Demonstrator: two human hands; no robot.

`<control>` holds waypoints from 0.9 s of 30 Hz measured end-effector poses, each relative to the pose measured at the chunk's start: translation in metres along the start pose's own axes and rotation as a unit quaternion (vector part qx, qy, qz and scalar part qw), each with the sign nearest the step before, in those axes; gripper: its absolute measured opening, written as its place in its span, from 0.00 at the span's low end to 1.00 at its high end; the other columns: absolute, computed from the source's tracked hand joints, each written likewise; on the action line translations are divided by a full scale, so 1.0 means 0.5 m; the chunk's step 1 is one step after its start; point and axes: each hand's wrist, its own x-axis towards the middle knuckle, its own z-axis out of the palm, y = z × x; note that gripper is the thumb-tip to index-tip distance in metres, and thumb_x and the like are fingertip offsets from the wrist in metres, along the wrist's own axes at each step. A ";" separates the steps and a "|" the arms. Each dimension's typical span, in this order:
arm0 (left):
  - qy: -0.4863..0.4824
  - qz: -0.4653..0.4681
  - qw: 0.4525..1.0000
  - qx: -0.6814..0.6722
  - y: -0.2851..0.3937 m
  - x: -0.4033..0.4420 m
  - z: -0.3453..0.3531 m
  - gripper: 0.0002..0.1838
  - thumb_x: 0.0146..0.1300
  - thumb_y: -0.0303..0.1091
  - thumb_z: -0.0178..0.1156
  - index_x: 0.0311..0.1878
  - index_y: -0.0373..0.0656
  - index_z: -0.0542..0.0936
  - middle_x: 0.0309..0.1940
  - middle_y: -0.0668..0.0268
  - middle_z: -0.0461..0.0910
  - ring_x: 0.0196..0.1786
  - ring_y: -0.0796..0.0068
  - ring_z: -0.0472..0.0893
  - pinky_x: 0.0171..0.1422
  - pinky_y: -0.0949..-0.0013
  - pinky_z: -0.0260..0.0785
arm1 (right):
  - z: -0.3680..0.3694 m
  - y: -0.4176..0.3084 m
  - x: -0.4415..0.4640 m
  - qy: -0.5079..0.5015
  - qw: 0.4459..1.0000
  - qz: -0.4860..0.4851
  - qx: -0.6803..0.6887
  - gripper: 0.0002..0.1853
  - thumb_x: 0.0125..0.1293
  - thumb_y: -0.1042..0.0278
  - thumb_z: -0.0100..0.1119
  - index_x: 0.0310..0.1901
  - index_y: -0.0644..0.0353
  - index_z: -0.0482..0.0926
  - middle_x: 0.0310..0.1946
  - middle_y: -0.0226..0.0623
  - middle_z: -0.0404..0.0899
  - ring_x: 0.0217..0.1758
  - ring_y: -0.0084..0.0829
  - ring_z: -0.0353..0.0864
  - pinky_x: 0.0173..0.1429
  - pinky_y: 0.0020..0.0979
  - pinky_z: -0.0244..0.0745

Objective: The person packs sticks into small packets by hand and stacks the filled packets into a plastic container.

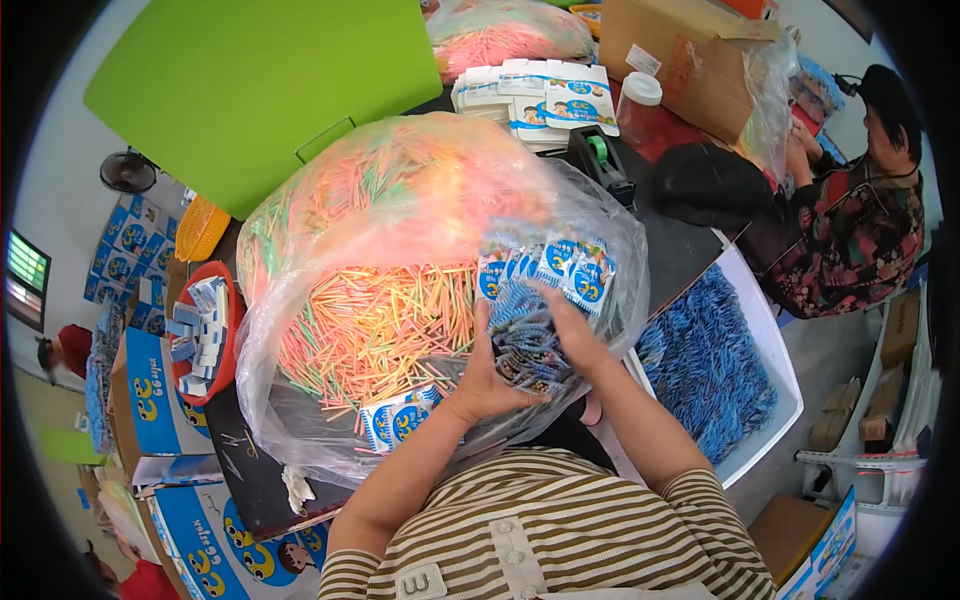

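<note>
Between my palms is a thick stack of small blue-and-white printed packets point(525, 335), seen mostly by their crimped edges. My left hand point(487, 378) presses the stack from the left and below, and my right hand point(575, 335) closes on its right side. Just beyond my fingertips, more packets point(575, 268) lie on the clear plastic bag. That large bag point(610, 215) is open in front of me, full of thin pink, yellow and green sticks point(380, 325). A few loose packets point(400, 415) rest at its near edge, left of my left wrist.
At right stands a white bin point(775, 350) full of blue packets. A red basket point(235, 320) with small boxes is at left. Behind the bag are flat printed cartons point(575, 95), a tape dispenser point(600, 165) and a lidded jar point(640, 105). Another person point(855, 210) works at far right.
</note>
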 end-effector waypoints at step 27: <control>-0.043 -0.039 0.996 0.074 0.010 0.016 -0.014 0.59 0.33 0.34 0.79 0.67 0.36 0.50 0.54 0.57 0.69 0.57 0.65 0.71 0.64 0.64 0.62 | 0.045 0.012 -0.064 0.015 0.996 -0.090 0.013 0.33 0.74 0.46 0.20 0.60 0.66 0.67 0.58 0.42 0.69 0.62 0.32 0.66 0.68 0.32 0.56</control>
